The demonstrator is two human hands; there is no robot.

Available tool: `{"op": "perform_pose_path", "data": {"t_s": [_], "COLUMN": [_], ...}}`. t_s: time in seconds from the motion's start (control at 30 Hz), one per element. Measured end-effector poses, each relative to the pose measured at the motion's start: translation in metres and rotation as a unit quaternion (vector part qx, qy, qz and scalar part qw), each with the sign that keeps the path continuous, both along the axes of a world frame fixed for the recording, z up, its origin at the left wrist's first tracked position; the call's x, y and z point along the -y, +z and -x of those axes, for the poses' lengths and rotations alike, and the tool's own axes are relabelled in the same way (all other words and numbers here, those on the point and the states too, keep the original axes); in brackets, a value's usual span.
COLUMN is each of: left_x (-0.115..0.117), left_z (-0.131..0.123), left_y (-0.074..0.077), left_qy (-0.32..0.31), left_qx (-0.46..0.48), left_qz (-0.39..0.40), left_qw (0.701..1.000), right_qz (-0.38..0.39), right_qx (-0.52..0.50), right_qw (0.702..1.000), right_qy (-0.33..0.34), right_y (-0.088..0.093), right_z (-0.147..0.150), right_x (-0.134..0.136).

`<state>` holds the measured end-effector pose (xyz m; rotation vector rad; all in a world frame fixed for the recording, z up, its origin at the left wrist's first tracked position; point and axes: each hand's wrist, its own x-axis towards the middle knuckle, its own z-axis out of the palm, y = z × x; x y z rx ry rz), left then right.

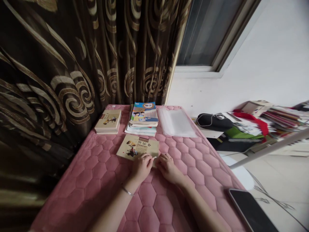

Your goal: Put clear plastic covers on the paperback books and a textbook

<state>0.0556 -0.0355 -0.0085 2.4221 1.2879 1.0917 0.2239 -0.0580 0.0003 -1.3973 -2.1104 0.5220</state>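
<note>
A cream-coloured book [145, 145] with small painted figures and dark lettering on its cover lies at a slant on the pink quilted surface [135, 199]. At its near right corner my two hands meet. My left hand [144, 165], a thin bracelet on its wrist, has its fingers bent over the book's near edge, thumb and forefinger together. Beside it, my right hand [167, 166] is closed at the same corner, fingers curled. Between the fingertips shows a small whitish bit [154, 158]; whether it is page, film or something else I cannot tell.
Behind the book stand a stack of similar cream books [108, 121], a pile of textbooks [144, 117] with a blue cover on top, and clear plastic sleeves [177, 122]. A dark-screened device [252, 211] lies at the near right edge. Patterned curtains [79, 80] hang left.
</note>
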Motion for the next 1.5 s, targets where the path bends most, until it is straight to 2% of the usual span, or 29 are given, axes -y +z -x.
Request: {"op": "perform_pose_path", "data": {"t_s": [0.2,0.4,0.63,0.9,1.23,1.4,1.5], "left_x": [0.001,0.001,0.000,0.000,-0.001,0.002,0.004], "left_z": [0.000,0.000,0.000,0.000,0.001,0.001,0.003], "left_y": [0.000,0.002,-0.002,0.000,-0.003,0.003,0.007], "left_qy": [0.001,0.002,0.002,0.009,0.007,0.003,-0.017], "left_qx": [0.001,0.006,0.000,0.004,0.007,-0.005,-0.011], "left_qz": [-0.001,-0.003,0.003,-0.004,-0.001,0.020,0.030], "left_qw": [1.000,1.000,1.000,1.000,1.000,1.000,0.999], "right_qz": [-0.008,-0.040,-0.039,-0.060,-0.085,-0.136,-0.182], "right_qx": [0.008,0.005,0.040,-0.014,-0.017,-0.075,-0.069], "right_qw": [1.000,0.999,0.998,0.998,0.995,0.988,0.981], "right_qy": [0.013,0.009,0.000,0.033,0.041,0.002,-0.006], "right_y": [0.004,0.001,-0.002,-0.003,0.002,-0.007,-0.014], "right_z": [0.000,-0.001,0.003,-0.003,-0.002,0.003,0.006], "right_x": [0.001,0.001,-0.001,0.001,0.002,-0.001,-0.002]}}
